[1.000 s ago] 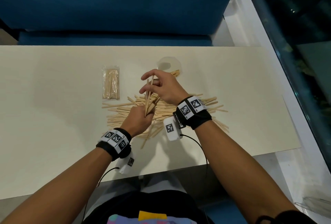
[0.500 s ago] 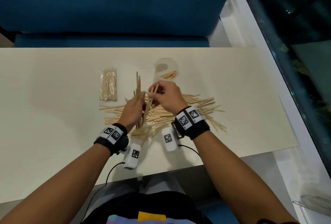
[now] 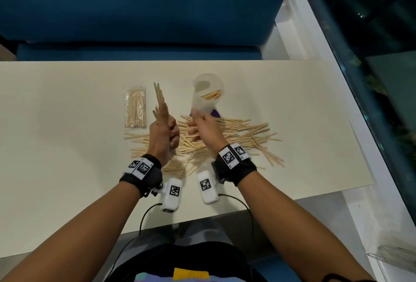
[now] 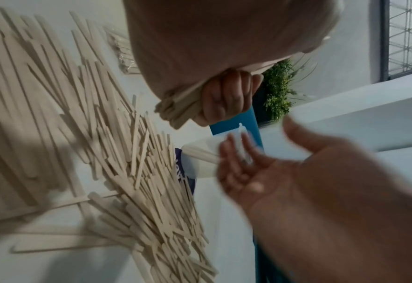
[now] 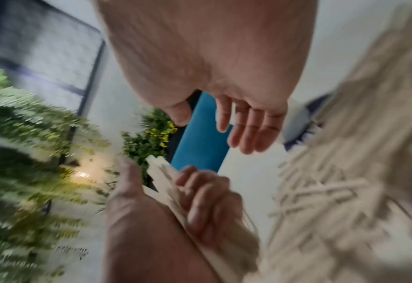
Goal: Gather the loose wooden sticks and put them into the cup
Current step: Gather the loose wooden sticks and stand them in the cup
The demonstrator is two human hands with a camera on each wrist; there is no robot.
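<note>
Left hand (image 3: 163, 134) clenched round a stick bundle (image 3: 160, 99), lower ends hidden in fist, right hand (image 3: 203, 129) blurred, fingers released beside the cup (image 3: 206, 97), loose sticks (image 3: 243, 133) smeared in the right wrist view

cup (image 3: 206, 96) behind stick pile (image 3: 236, 137); packet (image 3: 135, 107) on its left.

worktop (image 3: 67, 146): cream, flat | loose sticks (image 3: 243, 130): lay scattered in a heap at centre | wrapped stick packet (image 3: 135, 107): lay left of heap | dark coaster (image 3: 216, 114): lay behind heap
</note>
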